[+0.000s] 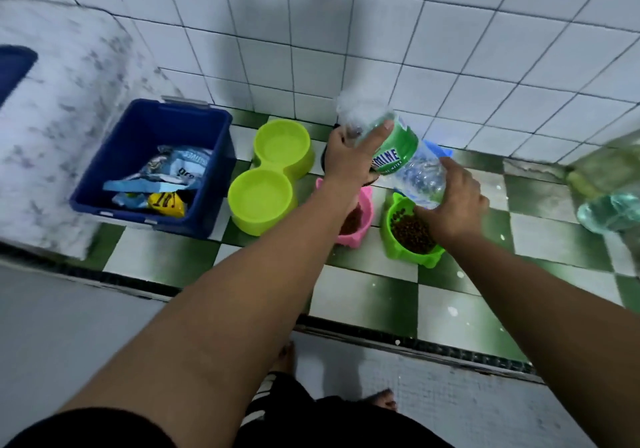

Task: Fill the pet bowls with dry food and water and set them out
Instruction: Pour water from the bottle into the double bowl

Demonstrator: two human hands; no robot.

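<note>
Both of my hands hold a clear water bottle (398,151) with a green label, tilted over the bowls. My left hand (349,156) grips its upper part, and my right hand (453,201) wraps its lower end. Under them, a green bowl (401,239) holds brown dry food. A pink bowl (363,219) with dry food sits partly hidden behind my left forearm. A lime double bowl (273,173) stands to the left with nothing visible in either cup. A dark bowl (323,161) and something blue (438,147) are mostly hidden behind my hands and the bottle.
A blue plastic bin (152,167) with food packets stands left of the bowls on the green-and-white checkered floor (381,291). A white tiled wall (415,49) rises behind. More clear bottles (609,198) blur at the right edge. My bare feet (381,401) are at the bottom.
</note>
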